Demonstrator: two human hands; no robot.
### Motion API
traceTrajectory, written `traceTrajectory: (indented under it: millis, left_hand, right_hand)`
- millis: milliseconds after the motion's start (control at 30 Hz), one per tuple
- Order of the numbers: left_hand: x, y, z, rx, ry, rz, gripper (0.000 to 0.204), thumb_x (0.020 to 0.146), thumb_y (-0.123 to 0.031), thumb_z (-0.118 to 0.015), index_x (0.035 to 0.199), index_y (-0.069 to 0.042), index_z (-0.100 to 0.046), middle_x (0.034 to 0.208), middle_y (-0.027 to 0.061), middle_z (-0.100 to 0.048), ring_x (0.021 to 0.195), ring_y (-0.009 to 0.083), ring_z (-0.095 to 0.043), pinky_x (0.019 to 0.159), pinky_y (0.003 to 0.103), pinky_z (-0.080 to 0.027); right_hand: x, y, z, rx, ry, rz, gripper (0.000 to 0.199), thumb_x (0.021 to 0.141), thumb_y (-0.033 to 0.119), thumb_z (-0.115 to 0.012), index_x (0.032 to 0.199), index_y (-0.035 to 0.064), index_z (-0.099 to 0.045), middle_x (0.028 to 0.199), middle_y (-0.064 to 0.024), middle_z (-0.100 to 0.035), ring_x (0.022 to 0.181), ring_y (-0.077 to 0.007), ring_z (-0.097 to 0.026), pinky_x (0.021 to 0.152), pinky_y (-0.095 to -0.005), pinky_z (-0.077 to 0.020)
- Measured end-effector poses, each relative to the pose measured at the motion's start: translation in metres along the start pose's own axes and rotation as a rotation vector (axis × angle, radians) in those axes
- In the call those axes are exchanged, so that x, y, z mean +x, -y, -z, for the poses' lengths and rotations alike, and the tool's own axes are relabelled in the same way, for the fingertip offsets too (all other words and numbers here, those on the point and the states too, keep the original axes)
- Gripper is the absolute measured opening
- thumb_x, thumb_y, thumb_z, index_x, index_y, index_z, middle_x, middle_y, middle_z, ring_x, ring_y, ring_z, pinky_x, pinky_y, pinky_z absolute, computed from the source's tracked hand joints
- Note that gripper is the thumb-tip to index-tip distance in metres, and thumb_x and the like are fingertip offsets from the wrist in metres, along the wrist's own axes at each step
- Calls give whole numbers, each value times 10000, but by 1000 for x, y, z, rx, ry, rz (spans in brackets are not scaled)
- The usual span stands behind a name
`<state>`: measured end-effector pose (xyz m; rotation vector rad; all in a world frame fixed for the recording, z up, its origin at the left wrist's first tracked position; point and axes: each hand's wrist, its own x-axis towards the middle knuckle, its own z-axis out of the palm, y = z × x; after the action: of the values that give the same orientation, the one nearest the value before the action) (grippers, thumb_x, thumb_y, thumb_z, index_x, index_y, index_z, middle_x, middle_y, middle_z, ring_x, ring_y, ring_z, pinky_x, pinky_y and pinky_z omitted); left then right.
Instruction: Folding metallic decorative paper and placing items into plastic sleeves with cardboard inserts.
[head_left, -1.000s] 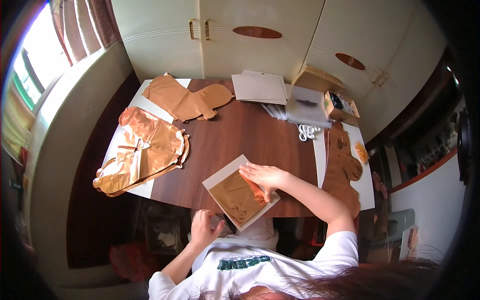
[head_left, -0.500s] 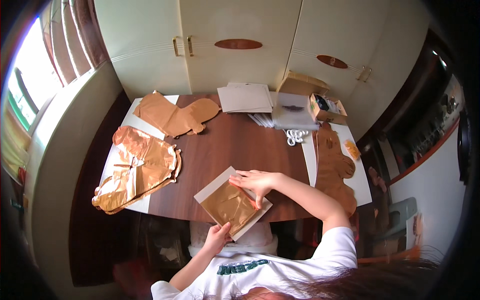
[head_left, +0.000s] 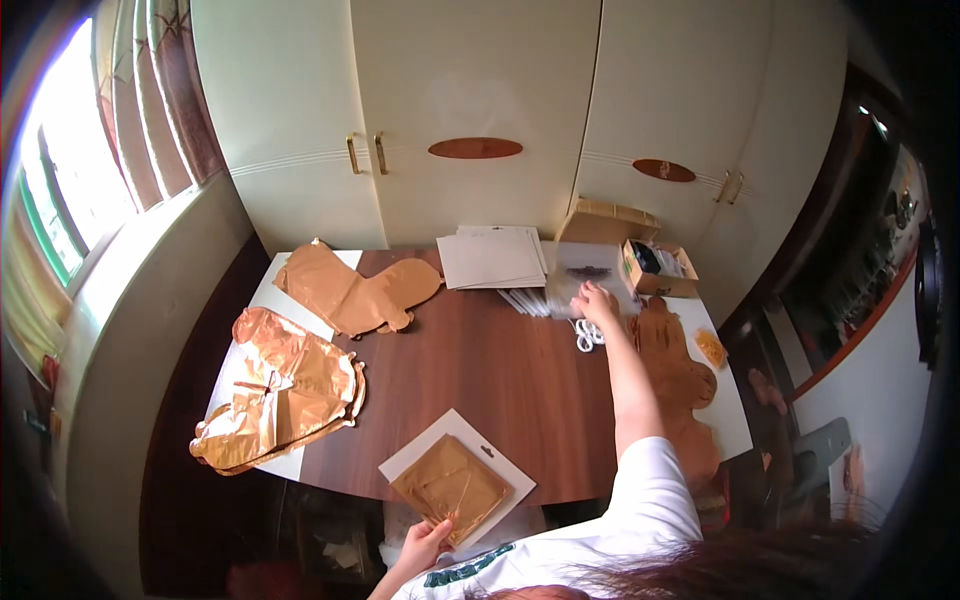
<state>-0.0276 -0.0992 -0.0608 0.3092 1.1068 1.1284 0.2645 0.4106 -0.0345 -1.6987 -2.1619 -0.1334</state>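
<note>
At the table's front edge my left hand (head_left: 426,547) grips the near corner of a white card (head_left: 453,425), thumb on top. A folded gold foil sheet (head_left: 452,478) lies on that card, which has a hanger slot along its right side. My right arm is stretched to the back right. There my right hand (head_left: 596,303) has its fingers drawn together over the front edge of the clear plastic bags (head_left: 567,262); whether a bag is between them I cannot make out. Just below that hand lies a looped white cord (head_left: 588,336).
Flat gold foil balloons (head_left: 285,385) lie at the left, with another foil shape (head_left: 350,290) behind and a brown one (head_left: 668,370) at the right. At the back are white cards (head_left: 492,258), thin white sticks (head_left: 524,303), an open box (head_left: 660,280) and a small orange packet (head_left: 711,348).
My right hand has left the foil and reached to the plastic bags at the back right. My left hand keeps its hold on the card. The whole view has shifted, so the table appears lower.
</note>
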Motion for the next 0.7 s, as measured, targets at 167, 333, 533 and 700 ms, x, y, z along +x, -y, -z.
traceTrajectory:
  millis: [167, 333, 533, 700]
  left_hand:
    - [-1, 3, 5, -1, -68, 18, 227, 886, -240, -609, 848, -16, -610, 733, 21, -593, 589, 100, -558, 545, 262, -504]
    - [7, 6, 8, -5, -23, 20, 229, 884, -248, -612, 862, -20, -614, 744, 18, -594, 588, 100, -558, 543, 262, -504]
    - [2, 3, 9, 51, 12, -9, 234, 890, -257, -601, 933, -28, -628, 771, 19, -608, 624, 100, -569, 565, 264, -505]
    - [-13, 0, 10, -34, -8, -111, 235, 898, -220, -587, 993, -8, -630, 844, 41, -643, 670, 111, -581, 572, 267, -491]
  right_hand:
    - [7, 16, -3, 133, -12, -117, 365, 813, 418, -561, 1046, 161, -673, 1179, -27, -602, 1117, -239, -530, 961, -343, -411]
    - [23, -6, 12, 485, -209, -299, 401, 878, 456, -468, 998, 135, -676, 1190, -54, -580, 1020, -308, -587, 861, -397, -466]
    - [5, 42, 89, 577, -512, 77, 300, 877, 299, -557, 936, 35, -687, 970, -111, -649, 770, -288, -631, 693, -353, -496]
    - [-93, 142, 123, 502, -223, 295, 243, 854, 265, -578, 758, 58, -662, 878, -100, -615, 705, -270, -623, 599, -365, -505]
